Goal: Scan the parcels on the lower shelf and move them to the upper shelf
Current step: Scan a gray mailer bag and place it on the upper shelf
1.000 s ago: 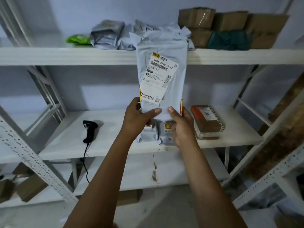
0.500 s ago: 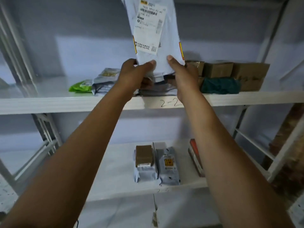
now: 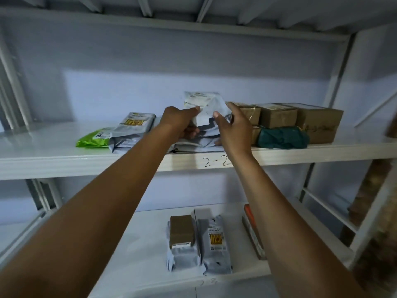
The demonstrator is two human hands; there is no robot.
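The grey mailer parcel with a white label lies tilted on top of other grey bags on the upper shelf, its far end raised. My left hand pinches its near left edge. My right hand rests against its right side with the fingers apart; whether it still grips is unclear. On the lower shelf lie a grey bag with a brown box on it, a second grey bag and a brown and orange box, partly hidden by my right forearm.
On the upper shelf stand a green bag and a grey bag at the left, with several brown boxes and a dark green parcel at the right. "2-2" is written on the shelf edge. White uprights frame both sides.
Both hands lifted the grey mailer from in front of the lower shelf up to the upper shelf and laid it down on the grey bags. The view tilted upward.
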